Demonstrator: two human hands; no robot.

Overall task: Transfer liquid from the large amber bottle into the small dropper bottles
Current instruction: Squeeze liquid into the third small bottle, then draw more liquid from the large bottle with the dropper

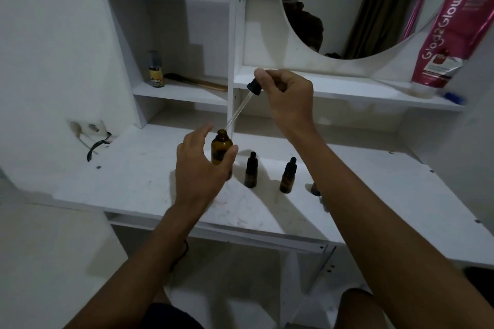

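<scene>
The large amber bottle (pixel 221 147) stands open on the white tabletop (pixel 139 173). My left hand (pixel 199 168) wraps it from the left, thumb across its front, index finger lifted off. My right hand (pixel 286 93) pinches the bulb of a black-capped dropper (pixel 254 87) above and to the right. The dropper's glass pipette slants down-left, its tip right at the bottle's mouth. Two small capped dropper bottles (pixel 250 171) (pixel 287 177) stand to the right of the large one. Another small object (pixel 315 189) shows partly behind my right forearm.
White shelves rise behind the tabletop. One holds a small yellow-labelled bottle (pixel 156 72) and a long-handled brush (pixel 197 82). A pink pouch (pixel 445 40) leans at the right beside a round mirror (pixel 374 2). A black cable (pixel 97 145) lies at the table's left.
</scene>
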